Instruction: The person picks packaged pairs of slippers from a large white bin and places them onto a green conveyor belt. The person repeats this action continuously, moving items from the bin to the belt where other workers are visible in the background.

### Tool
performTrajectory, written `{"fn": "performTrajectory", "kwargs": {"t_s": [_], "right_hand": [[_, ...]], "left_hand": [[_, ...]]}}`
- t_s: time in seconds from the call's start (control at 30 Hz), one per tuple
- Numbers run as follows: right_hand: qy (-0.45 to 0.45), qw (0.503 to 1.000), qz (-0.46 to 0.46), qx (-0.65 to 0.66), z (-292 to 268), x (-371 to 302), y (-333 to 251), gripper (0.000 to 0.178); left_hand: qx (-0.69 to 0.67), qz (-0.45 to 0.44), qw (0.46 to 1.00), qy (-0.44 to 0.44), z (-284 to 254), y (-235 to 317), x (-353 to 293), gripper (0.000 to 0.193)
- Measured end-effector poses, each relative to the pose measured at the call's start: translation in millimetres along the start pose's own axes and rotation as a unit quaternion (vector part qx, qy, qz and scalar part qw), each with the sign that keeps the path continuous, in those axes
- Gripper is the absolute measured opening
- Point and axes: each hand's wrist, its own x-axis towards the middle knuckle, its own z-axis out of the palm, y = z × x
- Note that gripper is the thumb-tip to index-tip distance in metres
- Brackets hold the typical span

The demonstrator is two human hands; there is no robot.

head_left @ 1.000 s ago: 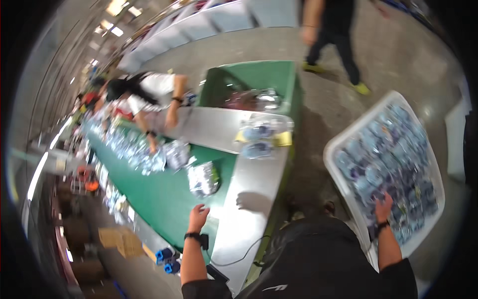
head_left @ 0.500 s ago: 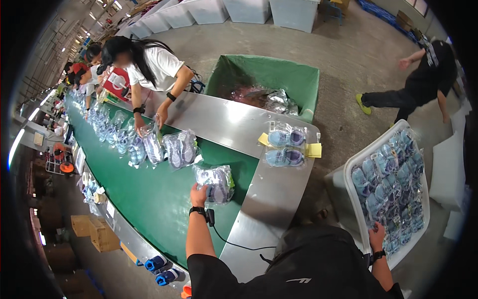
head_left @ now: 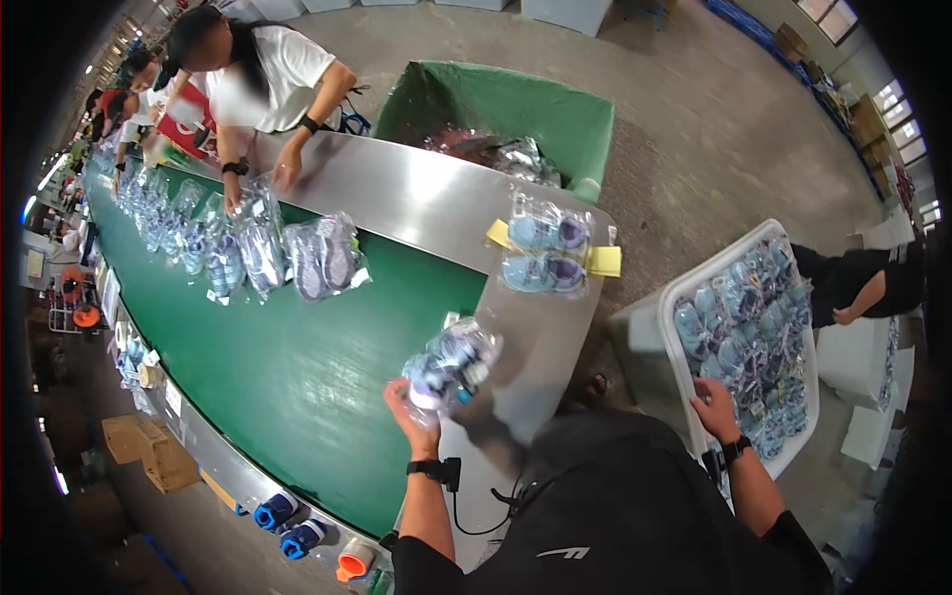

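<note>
My left hand (head_left: 411, 415) grips the near end of a clear bag with a pair of blue-and-purple shoes (head_left: 454, 359), held tilted over the corner of the green conveyor belt (head_left: 297, 397) and its metal edge. At the right, my right hand (head_left: 716, 409) is curled on the rim of a white plastic bin (head_left: 676, 342). Many bagged shoes (head_left: 749, 327) in rows fill that bin. Two light-blue shoes (head_left: 540, 273) in clear bags with yellow cards lie on the metal table end (head_left: 516, 372).
Across the belt a co-worker (head_left: 283, 84) handles bagged shoes (head_left: 260, 248) beside another bagged pair (head_left: 324, 260). A green-lined container (head_left: 585, 109) holds plastic film. Dark blue shoes (head_left: 299, 536) and an orange tape roll (head_left: 354, 561) sit on the near ledge. Another person (head_left: 858, 283) stands behind the bin.
My left hand has lifted the bagged shoes off the belt and turned them, bringing them nearer to me. My right hand stays at the bin rim. The person at the right has moved behind the bin.
</note>
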Motion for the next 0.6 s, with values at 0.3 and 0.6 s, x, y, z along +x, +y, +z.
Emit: {"fn": "performTrajectory", "kwargs": {"t_s": [0.3,0.6], "right_hand": [[-0.048,0.991,-0.010,0.125,-4.3,32.5,-58.6,0.041],[-0.070,0.975,-0.055,0.202,-4.3,25.3,-115.8,0.041]], "left_hand": [[-0.307,-0.350,0.881,-0.077,10.7,37.9,-40.8,0.085],[-0.408,-0.355,0.822,-0.180,51.6,81.9,-14.2,0.083]]}}
